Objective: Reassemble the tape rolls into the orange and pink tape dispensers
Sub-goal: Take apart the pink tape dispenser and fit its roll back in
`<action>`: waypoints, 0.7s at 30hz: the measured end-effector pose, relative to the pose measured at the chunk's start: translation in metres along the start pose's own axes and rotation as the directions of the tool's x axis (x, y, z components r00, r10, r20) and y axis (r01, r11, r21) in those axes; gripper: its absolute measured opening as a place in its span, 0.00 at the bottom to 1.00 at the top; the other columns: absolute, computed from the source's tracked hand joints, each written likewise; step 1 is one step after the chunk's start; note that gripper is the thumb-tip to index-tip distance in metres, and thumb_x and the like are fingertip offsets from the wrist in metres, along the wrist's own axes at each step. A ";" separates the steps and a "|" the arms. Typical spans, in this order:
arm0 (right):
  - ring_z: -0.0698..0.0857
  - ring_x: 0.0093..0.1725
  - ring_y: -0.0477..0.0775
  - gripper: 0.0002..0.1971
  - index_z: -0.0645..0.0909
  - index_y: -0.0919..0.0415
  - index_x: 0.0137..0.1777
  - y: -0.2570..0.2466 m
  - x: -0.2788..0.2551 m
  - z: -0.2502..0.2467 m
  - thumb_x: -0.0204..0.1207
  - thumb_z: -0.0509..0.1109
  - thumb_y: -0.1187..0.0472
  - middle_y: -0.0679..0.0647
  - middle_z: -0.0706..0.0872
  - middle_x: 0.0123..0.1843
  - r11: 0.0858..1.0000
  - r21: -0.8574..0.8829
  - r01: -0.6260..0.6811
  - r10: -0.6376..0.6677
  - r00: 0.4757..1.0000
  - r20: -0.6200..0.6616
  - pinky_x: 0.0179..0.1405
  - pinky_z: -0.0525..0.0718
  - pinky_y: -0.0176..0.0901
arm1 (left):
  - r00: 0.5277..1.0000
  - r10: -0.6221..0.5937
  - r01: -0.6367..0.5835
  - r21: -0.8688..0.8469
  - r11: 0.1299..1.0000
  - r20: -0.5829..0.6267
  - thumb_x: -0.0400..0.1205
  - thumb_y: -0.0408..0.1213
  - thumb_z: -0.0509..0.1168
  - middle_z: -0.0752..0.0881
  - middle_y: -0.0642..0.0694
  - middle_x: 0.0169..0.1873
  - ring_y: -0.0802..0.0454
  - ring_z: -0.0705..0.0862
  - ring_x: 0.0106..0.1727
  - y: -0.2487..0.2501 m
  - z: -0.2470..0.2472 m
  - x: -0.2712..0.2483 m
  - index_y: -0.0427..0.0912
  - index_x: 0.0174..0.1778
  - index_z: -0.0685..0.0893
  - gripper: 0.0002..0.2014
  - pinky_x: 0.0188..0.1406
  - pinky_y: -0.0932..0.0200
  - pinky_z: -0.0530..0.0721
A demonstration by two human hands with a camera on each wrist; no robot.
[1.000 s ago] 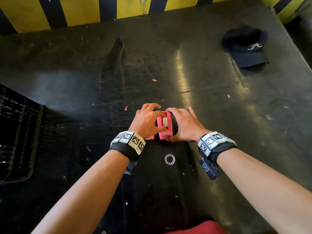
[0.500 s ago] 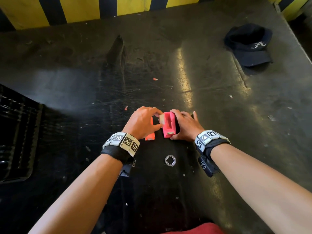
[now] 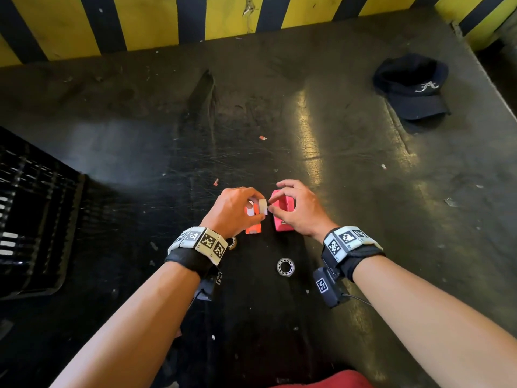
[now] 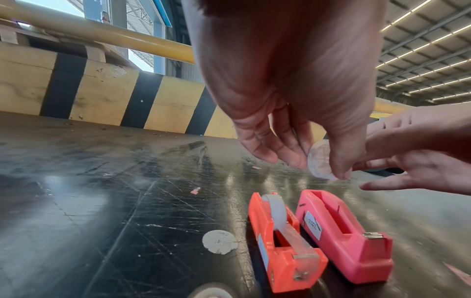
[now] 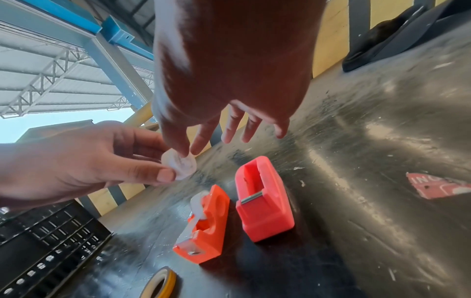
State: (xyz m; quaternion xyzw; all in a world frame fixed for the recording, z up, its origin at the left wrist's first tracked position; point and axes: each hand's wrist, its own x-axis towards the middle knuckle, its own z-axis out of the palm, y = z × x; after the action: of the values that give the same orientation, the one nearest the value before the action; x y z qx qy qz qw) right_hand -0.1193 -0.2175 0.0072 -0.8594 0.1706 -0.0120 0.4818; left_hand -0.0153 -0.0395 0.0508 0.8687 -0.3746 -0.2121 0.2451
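My left hand (image 3: 256, 210) holds a small clear tape roll (image 3: 262, 206) between thumb and fingers, a little above the table. The thumb and forefinger of my right hand (image 3: 275, 201) pinch the roll's edge (image 5: 181, 165) from the other side. Below them two dispensers stand side by side. The orange dispenser (image 4: 282, 242) has a tape roll seated in it. The pink dispenser (image 4: 341, 233) has an empty slot, and neither hand touches it. In the head view the orange dispenser (image 3: 253, 229) and pink dispenser (image 3: 281, 222) are partly hidden by my hands.
A round ring-like part (image 3: 285, 266) lies on the dark table near me. A yellow-edged tape roll (image 5: 160, 282) lies close to my left wrist. A black crate (image 3: 33, 214) stands at the left, a dark cap (image 3: 414, 88) lies at the far right, and a yellow-black barrier (image 3: 167, 21) runs behind.
Both hands were on the pink dispenser at the table. The left hand has since lifted the roll away, the right hand has let go of the dispenser and now pinches the roll.
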 end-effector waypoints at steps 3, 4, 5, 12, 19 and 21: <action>0.80 0.74 0.55 0.07 0.91 0.43 0.49 -0.002 -0.001 0.002 0.73 0.83 0.52 0.49 0.82 0.72 1.000 0.003 -0.004 0.004 1.000 0.008 0.75 0.77 0.59 | 1.000 -0.006 0.006 0.003 1.000 -0.008 0.73 0.43 0.81 0.92 0.50 0.51 0.52 0.90 0.50 0.001 -0.001 -0.004 0.47 0.59 0.90 0.19 0.56 0.48 0.89; 0.80 0.74 0.55 0.06 0.91 0.45 0.49 -0.003 -0.002 0.002 0.73 0.83 0.52 0.49 0.82 0.73 1.000 -0.004 0.000 0.000 1.000 0.014 0.75 0.77 0.59 | 1.000 -0.007 0.007 0.000 1.000 -0.011 0.73 0.43 0.81 0.92 0.50 0.51 0.51 0.90 0.50 0.001 -0.001 -0.005 0.47 0.59 0.90 0.19 0.56 0.47 0.89; 0.80 0.74 0.55 0.06 0.92 0.47 0.49 -0.004 -0.002 0.003 0.74 0.83 0.52 0.50 0.82 0.73 1.000 -0.012 0.003 -0.003 1.000 0.019 0.75 0.77 0.58 | 1.000 -0.007 0.007 -0.005 1.000 -0.012 0.73 0.43 0.81 0.92 0.50 0.50 0.51 0.90 0.50 0.001 -0.001 -0.006 0.47 0.59 0.90 0.18 0.56 0.47 0.90; 0.79 0.73 0.55 0.05 0.90 0.49 0.46 -0.007 0.000 0.003 0.74 0.82 0.52 0.50 0.81 0.72 0.999 -0.050 0.012 -0.008 0.998 0.066 0.74 0.75 0.53 | 1.000 0.001 -0.001 -0.007 1.000 -0.010 0.73 0.42 0.80 0.93 0.49 0.51 0.50 0.91 0.50 0.000 -0.002 -0.009 0.46 0.59 0.90 0.18 0.55 0.45 0.90; 0.82 0.69 0.55 0.05 0.86 0.49 0.43 -0.012 -0.002 -0.007 0.75 0.80 0.57 0.50 0.82 0.67 0.999 -0.035 0.006 -0.004 0.998 0.067 0.72 0.77 0.53 | 0.999 0.002 -0.003 -0.023 1.000 -0.036 0.72 0.40 0.81 0.92 0.49 0.51 0.51 0.90 0.48 0.000 -0.004 -0.014 0.44 0.59 0.90 0.19 0.55 0.46 0.90; 0.82 0.67 0.53 0.05 0.86 0.51 0.43 -0.014 -0.003 -0.010 0.76 0.80 0.58 0.51 0.83 0.66 0.999 -0.039 0.006 -0.004 0.998 0.058 0.71 0.77 0.50 | 0.999 0.008 -0.009 -0.022 1.000 -0.037 0.72 0.40 0.81 0.92 0.49 0.51 0.51 0.90 0.48 0.000 -0.005 -0.016 0.44 0.59 0.90 0.19 0.55 0.47 0.90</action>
State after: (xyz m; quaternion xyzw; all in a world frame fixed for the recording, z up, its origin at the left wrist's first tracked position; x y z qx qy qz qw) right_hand -0.1197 -0.2183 0.0247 -0.8691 0.1548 0.0149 0.4696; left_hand -0.0225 -0.0265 0.0582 0.8681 -0.3714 -0.1991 0.2625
